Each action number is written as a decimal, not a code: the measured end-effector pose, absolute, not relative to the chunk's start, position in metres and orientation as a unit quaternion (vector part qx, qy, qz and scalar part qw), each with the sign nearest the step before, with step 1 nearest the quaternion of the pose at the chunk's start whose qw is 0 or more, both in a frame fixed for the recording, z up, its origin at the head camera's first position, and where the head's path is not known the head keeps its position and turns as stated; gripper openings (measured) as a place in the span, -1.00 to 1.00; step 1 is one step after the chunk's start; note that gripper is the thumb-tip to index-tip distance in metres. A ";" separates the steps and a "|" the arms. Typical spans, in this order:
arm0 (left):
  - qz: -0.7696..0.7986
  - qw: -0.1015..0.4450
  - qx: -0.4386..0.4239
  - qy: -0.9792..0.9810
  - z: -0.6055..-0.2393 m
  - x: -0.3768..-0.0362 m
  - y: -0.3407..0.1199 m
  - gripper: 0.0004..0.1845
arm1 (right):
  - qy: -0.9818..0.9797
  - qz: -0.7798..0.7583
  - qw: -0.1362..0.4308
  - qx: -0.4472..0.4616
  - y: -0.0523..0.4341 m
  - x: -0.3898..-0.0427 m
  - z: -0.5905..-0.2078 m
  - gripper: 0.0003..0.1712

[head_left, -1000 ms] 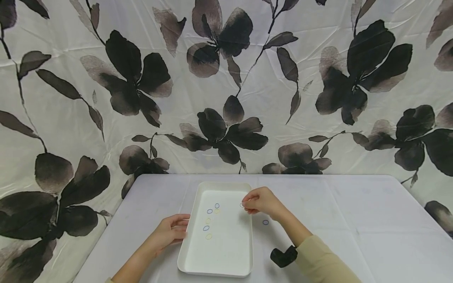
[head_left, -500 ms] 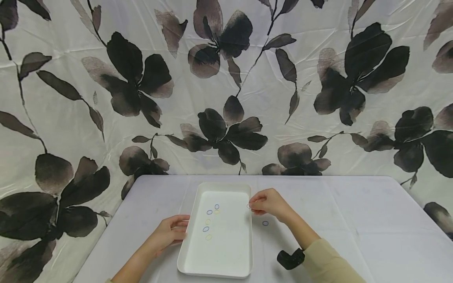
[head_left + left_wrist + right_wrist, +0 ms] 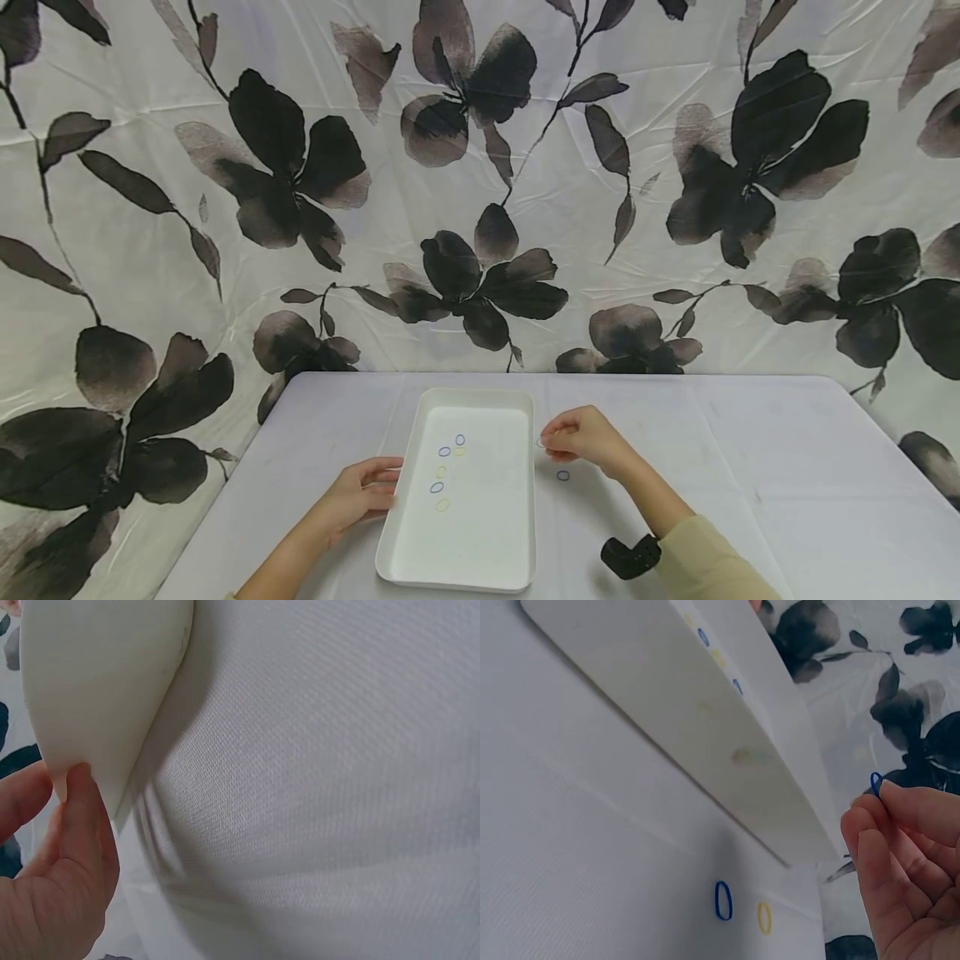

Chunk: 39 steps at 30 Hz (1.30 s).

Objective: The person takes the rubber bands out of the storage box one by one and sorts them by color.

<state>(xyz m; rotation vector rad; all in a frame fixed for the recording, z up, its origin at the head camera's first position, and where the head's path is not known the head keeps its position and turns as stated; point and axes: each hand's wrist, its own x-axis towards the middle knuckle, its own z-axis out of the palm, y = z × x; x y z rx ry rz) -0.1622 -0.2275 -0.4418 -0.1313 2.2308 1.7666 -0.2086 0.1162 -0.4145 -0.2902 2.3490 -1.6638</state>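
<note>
A white tray point(image 3: 459, 542) lies on the table with several small blue and yellow rubber bands point(image 3: 442, 471) inside. My left hand point(image 3: 384, 487) holds the tray's left rim; in the left wrist view its fingertips point(image 3: 75, 796) press the tray's wall point(image 3: 105, 690). My right hand point(image 3: 546, 445) hovers just right of the tray and pinches a small blue band point(image 3: 875, 782) between thumb and fingertips point(image 3: 900, 806). A loose blue band point(image 3: 563, 476) lies on the table under that hand. In the right wrist view it point(image 3: 722, 900) has a yellow band point(image 3: 764, 917) beside it.
The table point(image 3: 750, 467) has a pale grey cloth, and its right half is bare. A floral black-and-white curtain point(image 3: 480, 183) hangs right behind it. A black wrist camera point(image 3: 630, 557) sits on my right forearm.
My right hand has moved right and slightly nearer, from over the tray's right side to the table beside it, with the small band still pinched. My left hand has stayed put.
</note>
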 end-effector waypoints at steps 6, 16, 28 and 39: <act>0.618 0.154 -0.039 0.770 -0.442 -0.162 -0.228 -0.35 | 0.805 -0.571 0.130 -0.091 0.124 -0.210 -0.420 -0.80; 0.619 0.152 -0.044 0.770 -0.441 -0.162 -0.227 -0.36 | 0.802 -0.573 0.139 -0.095 0.137 -0.206 -0.422 -0.79; 0.625 0.151 -0.041 0.765 -0.438 -0.162 -0.226 -0.36 | 0.800 -0.576 0.143 -0.087 0.150 -0.206 -0.436 -0.79; 0.624 0.153 -0.046 0.765 -0.438 -0.163 -0.225 -0.35 | 0.808 -0.566 0.145 -0.078 0.159 -0.204 -0.447 -0.80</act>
